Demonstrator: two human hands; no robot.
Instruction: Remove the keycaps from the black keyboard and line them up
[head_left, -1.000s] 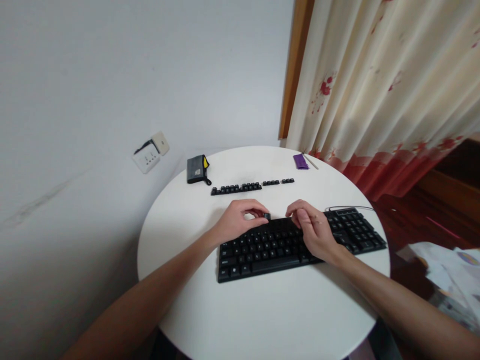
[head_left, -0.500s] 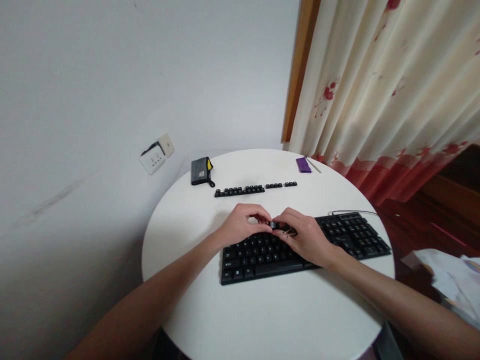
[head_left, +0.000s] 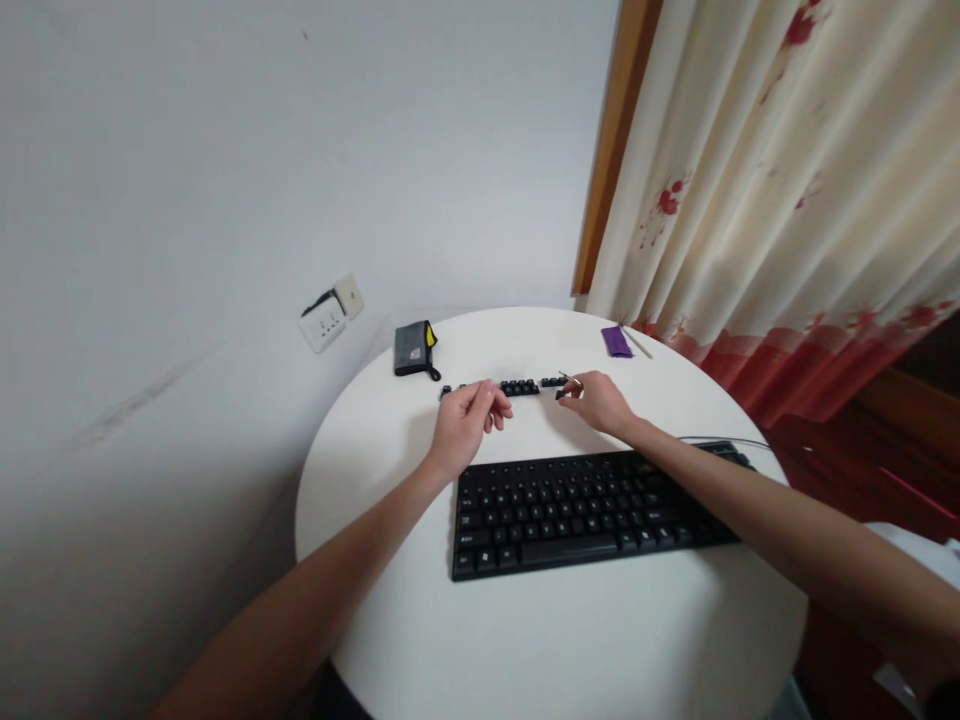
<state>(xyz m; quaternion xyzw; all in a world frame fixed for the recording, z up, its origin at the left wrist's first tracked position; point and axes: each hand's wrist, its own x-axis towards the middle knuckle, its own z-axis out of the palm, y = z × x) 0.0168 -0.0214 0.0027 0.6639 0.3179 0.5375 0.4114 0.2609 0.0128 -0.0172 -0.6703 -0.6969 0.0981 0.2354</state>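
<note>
Right hand: thumb and fingertips drawn together, apparently pinching one small square black plastic keycap. A thin metallic-looking sliver juts from the same fingers; exact form too small to tell. Contact between keycap and table not resolvable.

Left hand: fingers loosely bent, thumb close to the index finger, raised in front of the left part of the row. No object seen in it; inner side of the fingers hidden, so cannot tell whether it holds anything.

Key relation: the row of small black plastic keycaps lies just beyond both hands, long axis side to side, with small gaps between groups. Pinched keycap sits on the near side of the row, toward its right end; right hand is the nearer one there. Left hand covers part of the row's left stretch.

Long black plastic keyboard: on the round white table, nearer the body than both hands, long axis roughly parallel to the row, right end partly covered by the right forearm.

Grey zip pouch: beyond left hand, to its left. Flat purple packet: beyond right hand, to its right.
</note>
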